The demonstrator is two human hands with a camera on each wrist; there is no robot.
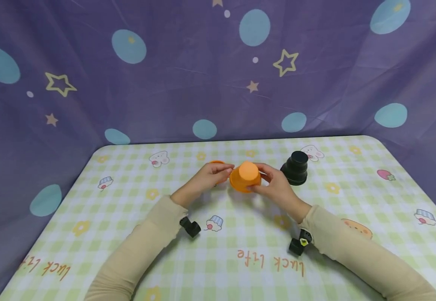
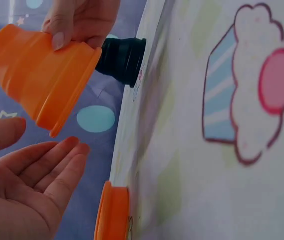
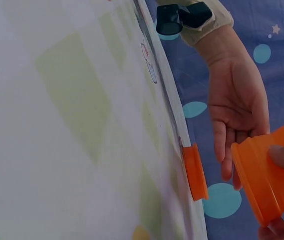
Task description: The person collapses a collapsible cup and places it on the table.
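Observation:
An orange stepped cup, its wide rim facing down in the head view, is held above the table by my right hand, with thumb and fingers on its side. My left hand is beside the rim; the left wrist view shows its fingers fairly straight, with a gap to the cup. A low, round orange piece with a rim sits on the table just past my left hand, mostly hidden by it in the head view. To the right of my right hand, a black stepped cup stands wide end down.
A checked tablecloth with printed cupcakes and flowers covers the table. Behind the table's far edge hangs a purple curtain with stars and blue ovals. Each sleeve has a small black camera at the wrist.

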